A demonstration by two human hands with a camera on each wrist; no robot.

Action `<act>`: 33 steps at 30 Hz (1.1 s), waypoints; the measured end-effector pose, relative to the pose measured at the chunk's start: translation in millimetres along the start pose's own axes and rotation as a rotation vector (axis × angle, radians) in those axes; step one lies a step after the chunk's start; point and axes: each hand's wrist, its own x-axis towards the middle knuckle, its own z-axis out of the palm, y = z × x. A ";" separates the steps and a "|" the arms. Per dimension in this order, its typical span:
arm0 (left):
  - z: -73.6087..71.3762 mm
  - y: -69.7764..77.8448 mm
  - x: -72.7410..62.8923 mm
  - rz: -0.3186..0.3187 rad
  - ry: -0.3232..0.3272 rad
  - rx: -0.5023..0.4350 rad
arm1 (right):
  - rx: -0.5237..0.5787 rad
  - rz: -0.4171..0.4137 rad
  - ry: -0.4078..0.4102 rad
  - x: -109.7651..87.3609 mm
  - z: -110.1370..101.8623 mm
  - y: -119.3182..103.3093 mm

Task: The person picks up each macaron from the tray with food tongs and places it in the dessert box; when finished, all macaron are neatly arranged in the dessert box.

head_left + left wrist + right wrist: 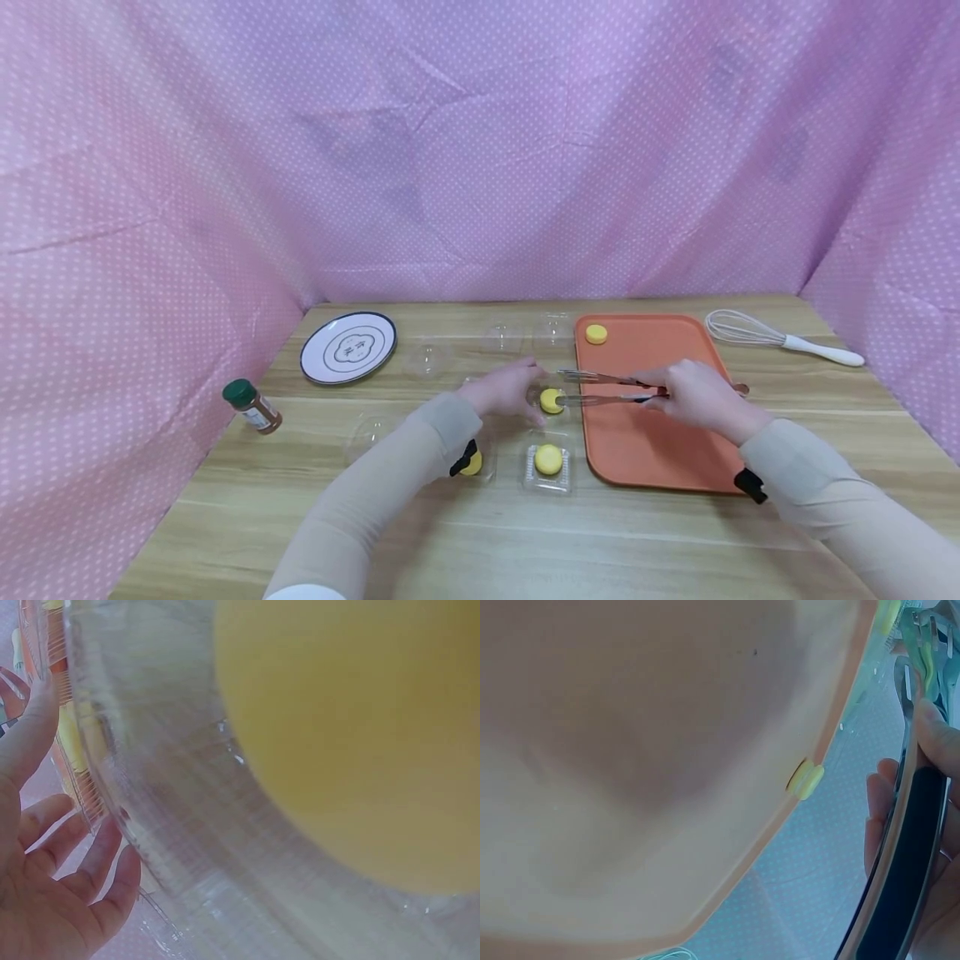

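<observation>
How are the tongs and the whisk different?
The tongs are held in the right hand, while the whisk lies on the table. The tongs have two arms; the whisk has thin loops. The tongs have dark grips; the whisk has a white handle. Both are long.

plate (322,362) far left, jar (252,407) in front of it and further left. tray (660,450) right of centre, first cake (596,334) on its far left corner, whisk (787,340) to its right. tongs (600,400) in right hand (701,400) over tray, tips leftward, one at second cake (551,401) beside left hand (510,390). third cake (548,459) in container (532,481) before that (fourth cake (472,464) further left, part hidden).
</observation>
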 end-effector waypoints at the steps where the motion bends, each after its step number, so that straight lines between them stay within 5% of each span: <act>1: 0.2 0.1 0.1 -0.001 -0.002 0.003 | 0.003 0.004 -0.002 -0.3 0.7 0.2; 22: -6.2 1.9 -5.0 0.019 -0.041 0.063 | 0.010 -0.004 0.023 -4.2 0.4 3.2; 33: -25.8 -10.2 -17.0 0.005 0.036 0.029 | 0.017 0.018 0.022 -5.5 1.2 3.2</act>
